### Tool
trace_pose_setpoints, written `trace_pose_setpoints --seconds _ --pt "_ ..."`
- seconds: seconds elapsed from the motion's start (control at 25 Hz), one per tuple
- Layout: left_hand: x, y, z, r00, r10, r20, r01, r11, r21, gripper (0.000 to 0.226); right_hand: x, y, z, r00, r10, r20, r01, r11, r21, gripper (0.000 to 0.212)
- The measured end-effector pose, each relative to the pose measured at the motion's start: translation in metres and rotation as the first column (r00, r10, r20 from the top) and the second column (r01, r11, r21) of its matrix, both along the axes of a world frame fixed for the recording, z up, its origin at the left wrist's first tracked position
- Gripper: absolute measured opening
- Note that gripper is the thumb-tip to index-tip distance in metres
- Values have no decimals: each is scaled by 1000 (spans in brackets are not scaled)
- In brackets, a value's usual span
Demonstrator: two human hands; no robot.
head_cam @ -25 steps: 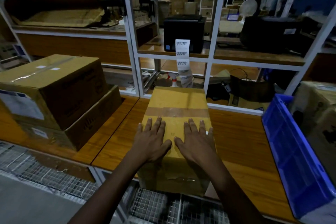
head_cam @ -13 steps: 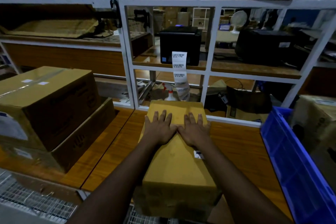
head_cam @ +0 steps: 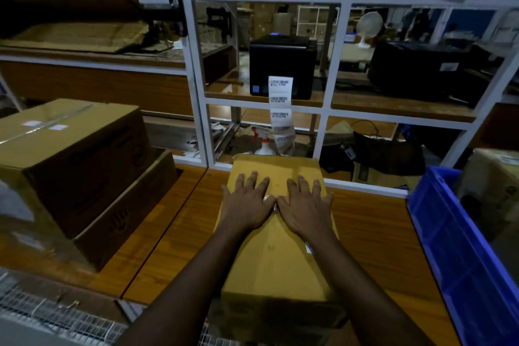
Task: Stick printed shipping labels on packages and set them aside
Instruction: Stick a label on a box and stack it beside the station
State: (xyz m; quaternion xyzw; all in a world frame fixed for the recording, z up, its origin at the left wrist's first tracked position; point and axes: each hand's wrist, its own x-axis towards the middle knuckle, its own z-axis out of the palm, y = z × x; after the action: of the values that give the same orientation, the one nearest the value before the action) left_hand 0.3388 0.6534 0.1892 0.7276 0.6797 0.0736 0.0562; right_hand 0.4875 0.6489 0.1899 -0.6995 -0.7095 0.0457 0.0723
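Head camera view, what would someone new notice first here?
Two hands, the left hand and right hand, press flat on a yellow-brown package at the centre of the wooden bench. Behind it, a strip of printed labels hangs from a black printer on the shelf. A blue crate stands at right.

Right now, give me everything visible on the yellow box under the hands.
The yellow box is a long cardboard carton, closed, lying flat lengthwise on the wooden bench, its near end overhanging the bench edge. Its far end reaches the white rack frame. The left hand and right hand press flat on its top, fingers spread. A bit of shiny tape shows between the thumbs, and a small white tag shows at its right edge.
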Motion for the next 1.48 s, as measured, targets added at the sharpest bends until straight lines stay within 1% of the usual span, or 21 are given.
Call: trace_pose_setpoints --seconds 0.08,0.12,0.16,0.24,0.32,0.48,0.6,0.68,0.76,0.88,0.96,1.04,1.12,1.16,1.2,1.28,1.32,1.36,1.4,1.44,1.48 --pt "0 -11 4 959 219 182 -229 973 39 68 2 -9 2 973 -150 -176 157 987 29 71" --pt "0 -15 7 912 309 270 -326 945 22 69 4 -12 6 934 -232 -272 247 969 19 73" --pt "-1 -20 11 882 355 309 -375 927 6 70 5 -16 10 891 -290 -350 313 950 9 74" --pt "-3 -31 16 880 376 290 -389 921 -13 70 6 -25 14 841 -329 -429 367 930 8 77" --pt "-6 -43 20 871 386 303 -405 914 -2 70 7 -38 16 828 -319 -461 363 932 8 78" --pt "-13 -76 24 832 371 412 -423 905 39 66 10 -64 20 808 -256 -532 306 952 7 75" --pt "-18 -100 30 798 295 526 -406 908 108 62 11 -79 30 727 -206 -656 321 945 60 71" --pt "-17 -109 38 769 198 608 -399 891 215 61 12 -84 42 672 -113 -732 329 931 157 74" --pt "-16 -116 49 740 86 667 -413 842 349 64 17 -87 55 585 21 -811 350 895 276 79" --pt "-16 -130 61 691 -105 715 -431 734 525 73 32 -90 58 441 178 -880 405 835 372 80" --pt "-16 -138 63 671 -166 723 -437 699 566 77 40 -97 54 418 200 -886 418 824 383 79" --pt "-12 -145 64 694 -124 709 -418 733 537 77 41 -107 50 441 194 -876 392 836 383 74" --pt "-10 -149 57 773 0 634 -394 784 480 60 39 -116 47 488 193 -851 357 846 396 69" --pt "-10 -152 53 812 55 581 -380 805 455 53 39 -119 48 540 198 -818 339 838 427 69" --pt "-12 -152 49 854 99 511 -360 822 441 54 39 -119 49 637 182 -749 311 829 465 71" --pt "-16 -148 47 939 150 310 -288 838 464 62 36 -116 56 873 103 -477 194 824 532 69" --pt "-16 -146 51 970 154 190 -229 841 490 65 33 -115 60 948 92 -304 99 824 558 68" --pt "-15 -142 58 987 150 64 -161 855 494 71 28 -115 63 983 108 -145 -9 829 559 69" --pt "-12 -139 68 991 129 -45 -94 885 456 79 24 -116 69 990 142 -22 -110 842 528 75" --pt "-10 -136 77 989 92 -112 -40 916 399 88 20 -116 74 983 177 57 -182 859 478 82" --pt "-8 -133 84 988 57 -143 -4 938 346 95 17 -114 77 975 203 89 -222 881 418 89"
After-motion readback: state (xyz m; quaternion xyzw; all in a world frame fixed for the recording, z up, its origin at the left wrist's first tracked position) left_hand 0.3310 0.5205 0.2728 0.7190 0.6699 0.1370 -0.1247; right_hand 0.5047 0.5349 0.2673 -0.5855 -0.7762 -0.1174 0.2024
